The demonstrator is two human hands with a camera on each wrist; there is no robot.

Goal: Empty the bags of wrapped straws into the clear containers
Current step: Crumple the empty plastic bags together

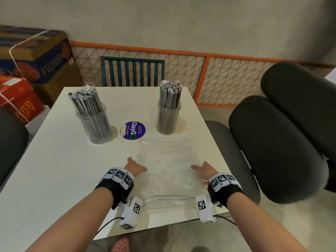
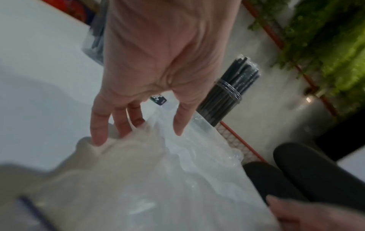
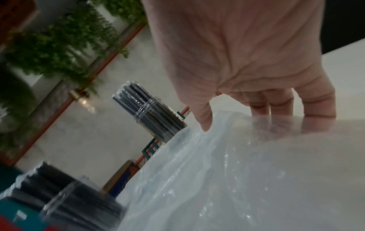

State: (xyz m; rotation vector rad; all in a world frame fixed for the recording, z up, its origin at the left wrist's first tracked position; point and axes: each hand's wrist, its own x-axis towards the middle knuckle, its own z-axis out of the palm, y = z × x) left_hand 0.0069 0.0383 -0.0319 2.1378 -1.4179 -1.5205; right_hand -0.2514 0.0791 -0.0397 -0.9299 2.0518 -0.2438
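Two clear containers stand at the far half of the white table (image 1: 54, 160), each packed with upright wrapped black straws: the left container (image 1: 93, 122) (image 3: 75, 207) and the right container (image 1: 168, 116) (image 2: 227, 96) (image 3: 156, 117). Empty clear plastic bags (image 1: 163, 160) (image 2: 158, 179) (image 3: 237, 179) lie crumpled and flat between my hands near the front edge. My left hand (image 1: 138, 167) (image 2: 138, 136) rests its straight fingers on the bags' left side. My right hand (image 1: 199, 169) (image 3: 241, 125) touches the right side, thumb on the film, fingers showing through it.
A purple round sticker (image 1: 134, 130) lies between the containers. Dark padded chairs (image 1: 272, 148) crowd the table's right side, and another dark seat (image 1: 11, 142) sits at the left. A slatted chair back (image 1: 132, 71), an orange mesh fence (image 1: 227, 77) and cardboard boxes (image 1: 32, 57) stand behind.
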